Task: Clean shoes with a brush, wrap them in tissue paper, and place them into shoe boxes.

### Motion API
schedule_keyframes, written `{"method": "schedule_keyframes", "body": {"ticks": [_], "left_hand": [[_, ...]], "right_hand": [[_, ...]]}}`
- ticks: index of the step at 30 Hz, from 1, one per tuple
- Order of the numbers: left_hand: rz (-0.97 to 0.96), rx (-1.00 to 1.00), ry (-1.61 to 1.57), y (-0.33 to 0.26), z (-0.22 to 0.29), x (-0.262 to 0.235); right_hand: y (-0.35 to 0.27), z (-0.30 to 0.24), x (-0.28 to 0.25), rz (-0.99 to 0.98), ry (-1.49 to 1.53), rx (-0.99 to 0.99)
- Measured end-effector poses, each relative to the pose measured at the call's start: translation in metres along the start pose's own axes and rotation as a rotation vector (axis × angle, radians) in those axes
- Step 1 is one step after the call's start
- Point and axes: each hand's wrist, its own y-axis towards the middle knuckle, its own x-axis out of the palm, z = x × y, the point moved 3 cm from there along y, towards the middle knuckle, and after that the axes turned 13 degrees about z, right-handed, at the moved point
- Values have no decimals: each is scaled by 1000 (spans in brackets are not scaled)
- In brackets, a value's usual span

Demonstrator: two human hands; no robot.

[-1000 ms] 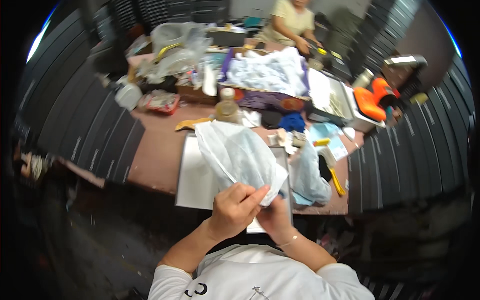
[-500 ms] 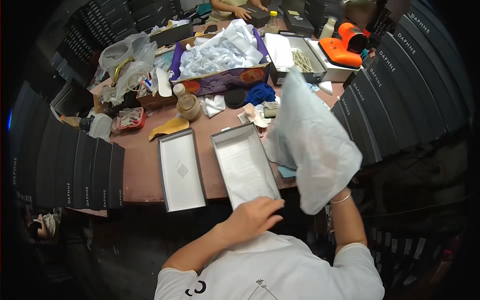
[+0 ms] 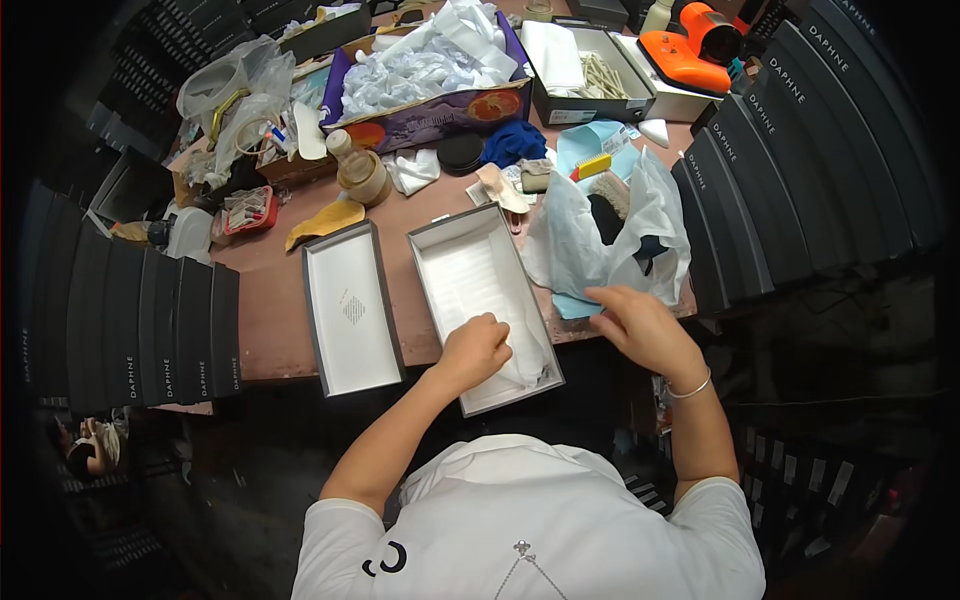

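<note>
My left hand (image 3: 478,350) is curled into a closed hand above the open shoe box (image 3: 450,235); whatever its fingers may grip is hidden. White tissue paper (image 3: 470,280) lines that box. To its left lies the lid (image 3: 350,310), its white inside facing up. My right hand (image 3: 645,325) is open, fingers stretched leftward just in front of a crumpled sheet of whitish tissue paper (image 3: 580,250). Behind and partly within that sheet show a brush with pale bristles (image 3: 610,190) and a dark item I cannot make out. A yellow-and-red tool (image 3: 592,167) lies just beyond.
Stacked dark shoe boxes flank me, left (image 3: 160,320) and right (image 3: 790,170). Farther back stand a purple carton (image 3: 430,118) full of crumpled paper, a glass jar (image 3: 362,175), a blue cloth (image 3: 513,144), a box of sticks (image 3: 600,80) and an orange device (image 3: 685,50).
The tissue sheet that my right hand held up has come down onto the table, and that hand is now free of it. My left hand moved from the box's near edge to over its inside.
</note>
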Motion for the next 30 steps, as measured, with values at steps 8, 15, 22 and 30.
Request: {"method": "schedule_keyframes", "body": {"ticks": [8,15,22,30], "left_hand": [[30,-238,120,24,-2,59],[188,-183,-273,11,-14,-26],[785,-451,-914,-57,-58,-102],[1427,-962,-1488,-197,-150,-37]], "right_hand": [[22,-16,83,-37,-234,-304],[11,-1,116,129,-254,-238],[31,-3,81,461,223,50],[31,-14,57,671,911,199]]}}
